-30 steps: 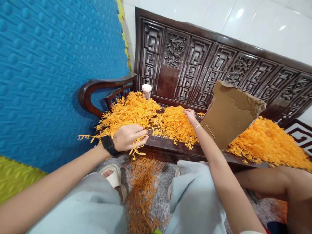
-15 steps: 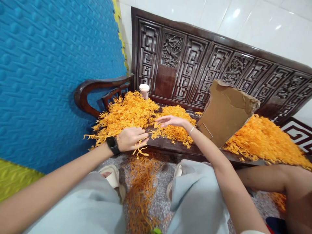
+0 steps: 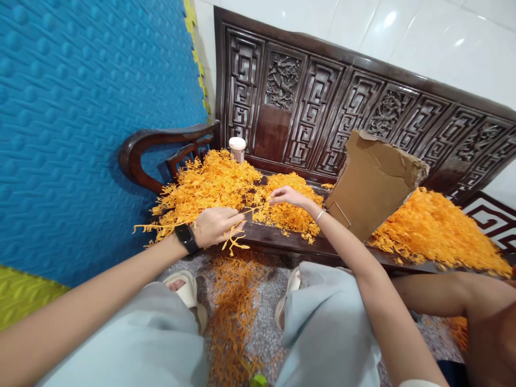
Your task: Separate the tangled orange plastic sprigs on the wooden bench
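Note:
Closed round some thin orange branching pieces (image 3: 234, 240), my left hand (image 3: 217, 227) is over the front of the left orange pile (image 3: 221, 180). Stems stick out on both sides of it. My right hand (image 3: 288, 196) hovers at the smaller middle pile (image 3: 296, 215), its fingers drawn together at the pile's left side. Whatever may be between those fingertips is too small to make out. Both piles lie on the seat of a dark carved wooden bench (image 3: 262, 232).
A cardboard piece (image 3: 374, 180) leans between the middle pile and a big right-hand orange pile (image 3: 439, 231). A white-lidded tub (image 3: 237, 150) stands at the backrest. Orange bits (image 3: 234, 312) cover the floor between my feet. Another person's arm (image 3: 439, 293) is at the right.
My right hand has shifted slightly right, and its spread fingers have drawn together. My left hand keeps its hold on the orange pieces, which have moved up a little.

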`<act>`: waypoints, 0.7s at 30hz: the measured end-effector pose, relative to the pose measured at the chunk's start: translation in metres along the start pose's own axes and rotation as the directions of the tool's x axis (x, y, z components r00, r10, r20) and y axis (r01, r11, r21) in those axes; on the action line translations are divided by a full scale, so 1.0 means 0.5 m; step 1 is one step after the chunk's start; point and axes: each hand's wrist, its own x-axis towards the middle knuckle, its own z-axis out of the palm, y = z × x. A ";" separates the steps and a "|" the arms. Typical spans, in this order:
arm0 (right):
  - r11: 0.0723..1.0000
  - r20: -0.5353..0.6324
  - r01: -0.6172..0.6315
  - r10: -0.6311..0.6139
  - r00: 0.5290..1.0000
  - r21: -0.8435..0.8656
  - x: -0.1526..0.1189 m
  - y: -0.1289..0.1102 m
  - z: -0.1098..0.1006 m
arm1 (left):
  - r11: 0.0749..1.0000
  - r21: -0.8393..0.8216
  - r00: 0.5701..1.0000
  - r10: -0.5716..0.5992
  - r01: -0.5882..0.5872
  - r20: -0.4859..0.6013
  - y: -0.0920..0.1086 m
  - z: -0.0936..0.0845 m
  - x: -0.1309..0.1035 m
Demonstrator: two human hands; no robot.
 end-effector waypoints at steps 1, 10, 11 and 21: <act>1.000 -0.028 0.009 -0.008 1.000 0.027 -0.003 -0.002 -0.002 | 1.000 0.007 1.000 -0.006 0.006 0.002 0.000 0.001 0.000; 0.977 0.002 0.094 -0.096 0.995 -0.192 -0.003 -0.012 0.031 | 1.000 -0.015 0.999 -0.007 0.007 0.038 -0.001 0.012 -0.008; 0.962 -0.028 0.099 -0.110 0.994 -0.255 0.002 -0.009 0.035 | 1.000 -0.014 0.999 -0.013 0.014 0.051 0.000 0.013 -0.009; 0.947 -0.651 -0.145 -0.081 0.755 -0.286 0.051 -0.024 0.017 | 0.941 -0.058 0.934 -0.322 0.334 0.155 0.055 0.020 0.034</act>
